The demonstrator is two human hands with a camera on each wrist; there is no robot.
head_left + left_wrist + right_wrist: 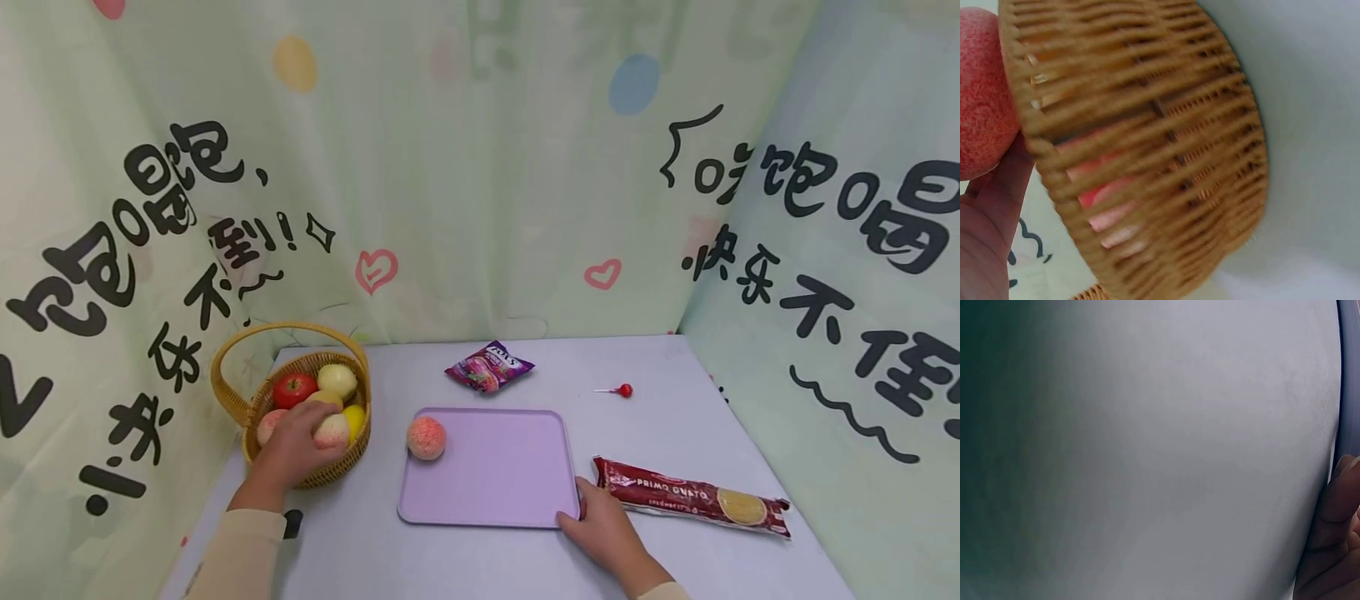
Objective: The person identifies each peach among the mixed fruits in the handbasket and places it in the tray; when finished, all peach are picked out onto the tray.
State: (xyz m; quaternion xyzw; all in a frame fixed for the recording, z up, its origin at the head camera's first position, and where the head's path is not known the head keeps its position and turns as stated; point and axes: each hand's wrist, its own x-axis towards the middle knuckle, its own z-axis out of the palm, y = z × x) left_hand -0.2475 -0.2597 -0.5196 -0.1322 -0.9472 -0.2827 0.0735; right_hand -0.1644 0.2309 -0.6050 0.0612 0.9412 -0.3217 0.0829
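My left hand (297,446) is over the wicker basket (315,477), gripping a pinkish peach (332,432) at its near rim. In the left wrist view the peach (984,94) shows beside the woven basket wall (1147,144), with part of the hand below it. Other fruit sits in the basket: a red tomato-like one (294,389), a pale round one (337,381), a yellow one (356,421) and more partly hidden. My right hand (603,525) holds the lower right corner of a lilac tray (495,475). Another peach (427,438) rests at the tray's left side.
Behind the tray lies a purple snack bag (491,367). A red lollipop (624,390) is farther right. A dark red biscuit packet (690,496) lies just right of my right hand. Printed curtains (525,208) enclose the white table (352,550) at the back and sides.
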